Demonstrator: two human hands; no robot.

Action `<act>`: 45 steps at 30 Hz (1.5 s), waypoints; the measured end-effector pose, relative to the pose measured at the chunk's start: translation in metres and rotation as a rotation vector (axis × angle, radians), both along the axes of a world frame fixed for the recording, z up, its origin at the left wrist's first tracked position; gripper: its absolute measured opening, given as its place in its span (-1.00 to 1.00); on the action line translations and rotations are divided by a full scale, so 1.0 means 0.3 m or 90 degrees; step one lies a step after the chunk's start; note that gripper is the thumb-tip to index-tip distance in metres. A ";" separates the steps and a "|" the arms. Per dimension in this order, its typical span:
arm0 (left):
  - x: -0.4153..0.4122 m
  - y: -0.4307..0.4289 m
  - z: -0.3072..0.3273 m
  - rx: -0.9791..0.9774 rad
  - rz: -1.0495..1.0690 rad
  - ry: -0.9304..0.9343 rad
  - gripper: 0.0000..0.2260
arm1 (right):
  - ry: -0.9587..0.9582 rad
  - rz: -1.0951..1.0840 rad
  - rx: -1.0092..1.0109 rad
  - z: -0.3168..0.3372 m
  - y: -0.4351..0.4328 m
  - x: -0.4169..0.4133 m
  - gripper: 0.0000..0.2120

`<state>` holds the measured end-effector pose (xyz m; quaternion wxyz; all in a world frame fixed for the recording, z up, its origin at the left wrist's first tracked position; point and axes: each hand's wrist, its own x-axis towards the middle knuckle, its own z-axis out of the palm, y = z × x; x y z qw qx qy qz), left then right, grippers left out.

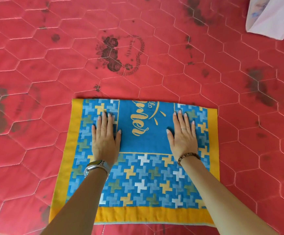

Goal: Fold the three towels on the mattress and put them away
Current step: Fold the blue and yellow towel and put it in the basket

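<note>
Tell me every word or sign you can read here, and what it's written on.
"mer": yellow script on the blue towel, end of a word cut off by the fold.
"llo": smaller yellow script near the towel's far edge, likewise cut off.
Dark wreath print on the red mattress: any lettering inside is too blurred to read.
Nothing else legible.

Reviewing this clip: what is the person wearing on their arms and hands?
Both forearms are bare, no sleeves in view. The left hand has a silver watch at its wrist. The right hand has a thin ring on one finger and a brown beaded bracelet at the wrist. Fingernails look pale.
</note>
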<state>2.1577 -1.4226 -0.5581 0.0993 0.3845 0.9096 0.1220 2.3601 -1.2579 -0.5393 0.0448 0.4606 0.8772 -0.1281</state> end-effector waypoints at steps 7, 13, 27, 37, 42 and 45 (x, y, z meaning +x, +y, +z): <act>-0.016 -0.255 0.097 0.001 0.294 -0.088 -0.38 | 0.235 0.070 -0.070 0.099 -0.107 -0.290 -0.65; 0.016 -0.498 0.144 -0.028 0.470 -0.158 -0.42 | 0.268 0.121 -0.268 0.170 -0.311 -0.640 -0.79; -0.009 -0.628 0.236 0.120 0.400 -0.426 -0.62 | 0.080 0.026 -0.288 0.167 -0.731 -0.858 -0.38; -0.023 -0.626 0.281 0.203 0.347 -0.437 -0.68 | 0.114 0.017 -0.254 0.189 -0.722 -0.864 -0.58; 0.014 -0.598 0.328 0.243 0.316 -0.454 -0.75 | 0.091 0.089 -0.264 0.227 -0.653 -0.788 -0.41; 0.062 -0.556 0.371 0.279 0.250 -0.489 -0.71 | 0.148 0.094 -0.295 0.284 -0.588 -0.713 -0.34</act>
